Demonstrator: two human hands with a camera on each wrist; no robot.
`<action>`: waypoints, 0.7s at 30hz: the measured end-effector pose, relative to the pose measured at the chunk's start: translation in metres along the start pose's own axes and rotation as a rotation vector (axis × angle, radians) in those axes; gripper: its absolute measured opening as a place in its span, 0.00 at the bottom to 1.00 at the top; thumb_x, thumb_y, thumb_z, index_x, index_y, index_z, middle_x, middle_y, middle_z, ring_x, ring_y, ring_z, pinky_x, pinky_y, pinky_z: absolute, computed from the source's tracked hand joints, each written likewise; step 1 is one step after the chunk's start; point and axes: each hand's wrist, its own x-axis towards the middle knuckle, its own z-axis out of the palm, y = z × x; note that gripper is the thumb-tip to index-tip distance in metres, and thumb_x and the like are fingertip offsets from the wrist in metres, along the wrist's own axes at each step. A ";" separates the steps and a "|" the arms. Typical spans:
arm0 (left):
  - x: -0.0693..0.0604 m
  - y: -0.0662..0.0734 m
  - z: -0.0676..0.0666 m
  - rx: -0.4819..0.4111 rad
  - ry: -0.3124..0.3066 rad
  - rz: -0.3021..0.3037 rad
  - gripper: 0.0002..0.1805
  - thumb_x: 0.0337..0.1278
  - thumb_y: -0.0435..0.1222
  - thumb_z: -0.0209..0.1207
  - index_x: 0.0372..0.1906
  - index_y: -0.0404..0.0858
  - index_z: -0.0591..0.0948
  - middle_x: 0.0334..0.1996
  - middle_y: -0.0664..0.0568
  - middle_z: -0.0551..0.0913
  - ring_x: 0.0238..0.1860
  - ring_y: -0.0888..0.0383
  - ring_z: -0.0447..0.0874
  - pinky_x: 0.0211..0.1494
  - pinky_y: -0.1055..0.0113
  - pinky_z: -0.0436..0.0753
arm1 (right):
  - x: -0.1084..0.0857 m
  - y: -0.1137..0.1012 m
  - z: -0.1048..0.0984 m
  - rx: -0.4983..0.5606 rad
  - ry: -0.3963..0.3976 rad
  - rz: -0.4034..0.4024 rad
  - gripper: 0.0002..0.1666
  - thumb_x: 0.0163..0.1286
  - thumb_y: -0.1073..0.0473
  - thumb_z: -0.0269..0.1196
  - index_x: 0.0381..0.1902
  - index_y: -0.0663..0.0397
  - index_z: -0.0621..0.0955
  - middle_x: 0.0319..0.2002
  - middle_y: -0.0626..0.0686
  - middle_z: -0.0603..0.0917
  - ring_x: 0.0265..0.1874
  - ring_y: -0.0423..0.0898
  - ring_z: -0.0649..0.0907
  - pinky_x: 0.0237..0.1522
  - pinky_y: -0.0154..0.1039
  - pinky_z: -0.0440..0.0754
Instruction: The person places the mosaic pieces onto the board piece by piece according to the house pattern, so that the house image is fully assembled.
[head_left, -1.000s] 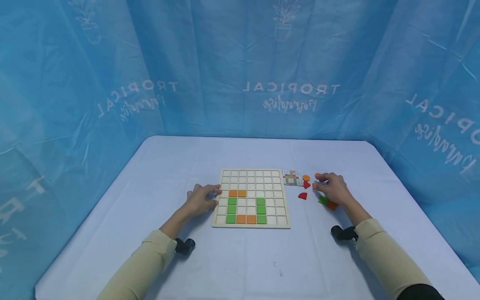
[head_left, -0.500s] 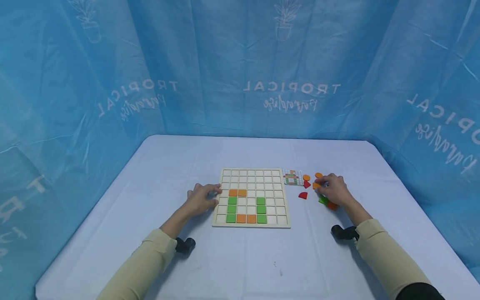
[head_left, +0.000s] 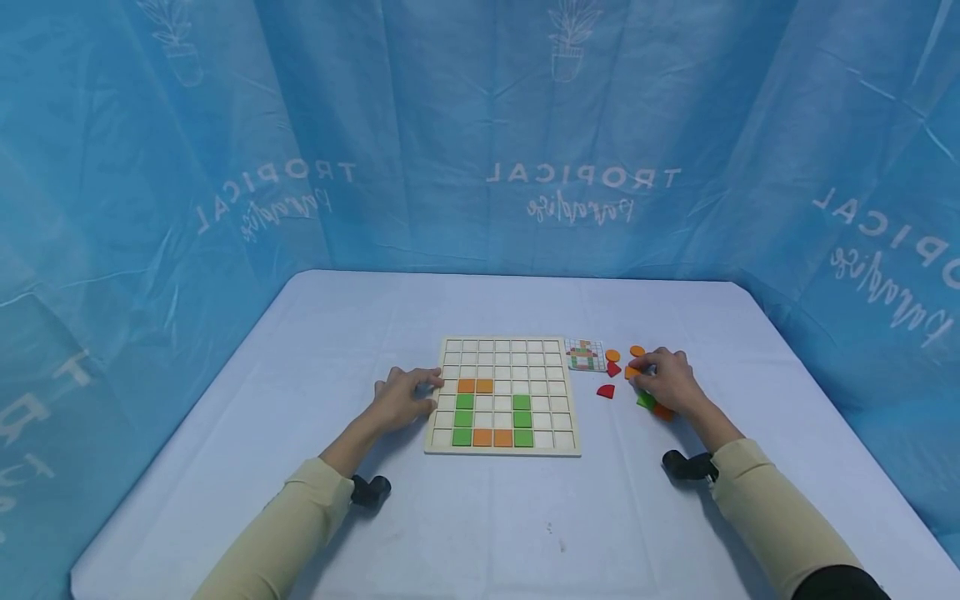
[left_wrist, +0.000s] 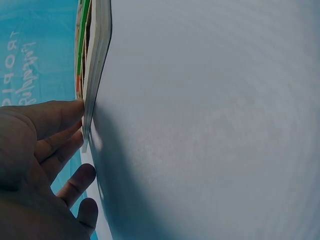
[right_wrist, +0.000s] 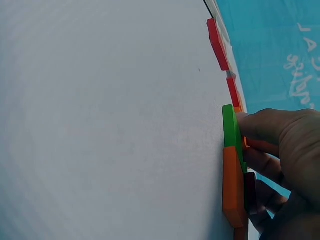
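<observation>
Left hand [head_left: 401, 400], fingers spread, touching the grid board [head_left: 503, 404] at their tips; over on the right, the right hand [head_left: 667, 381] pinches an orange tile [head_left: 631, 372], green tile [head_left: 646, 402] just beside the thumb!

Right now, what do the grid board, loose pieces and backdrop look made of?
Grid board: probably wood, matte; pale cream rim.
Loose pieces: painted wood or plastic, smooth; even colour on faces and edges leaves it open.
Blue backdrop: likely plastic sheet or coated fabric, sheen; creases catch light.
</observation>
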 end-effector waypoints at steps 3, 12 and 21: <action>0.000 0.001 0.000 0.001 -0.003 -0.003 0.19 0.54 0.33 0.65 0.53 0.40 0.82 0.64 0.54 0.73 0.49 0.53 0.65 0.52 0.49 0.56 | 0.000 0.000 0.000 0.000 0.010 -0.009 0.18 0.64 0.60 0.64 0.49 0.63 0.82 0.51 0.63 0.73 0.49 0.60 0.65 0.43 0.51 0.72; 0.000 0.002 -0.001 -0.005 -0.006 0.000 0.19 0.54 0.33 0.65 0.53 0.40 0.82 0.64 0.54 0.73 0.51 0.52 0.65 0.52 0.49 0.56 | 0.000 -0.018 0.004 0.023 0.057 -0.074 0.18 0.63 0.60 0.64 0.49 0.62 0.83 0.51 0.64 0.74 0.53 0.61 0.65 0.48 0.55 0.71; -0.001 0.001 -0.001 -0.012 -0.001 0.009 0.19 0.54 0.33 0.65 0.52 0.40 0.82 0.64 0.54 0.73 0.49 0.52 0.65 0.51 0.50 0.56 | -0.006 -0.059 0.024 0.081 0.051 -0.127 0.19 0.59 0.60 0.68 0.48 0.61 0.84 0.44 0.59 0.77 0.49 0.56 0.66 0.43 0.48 0.69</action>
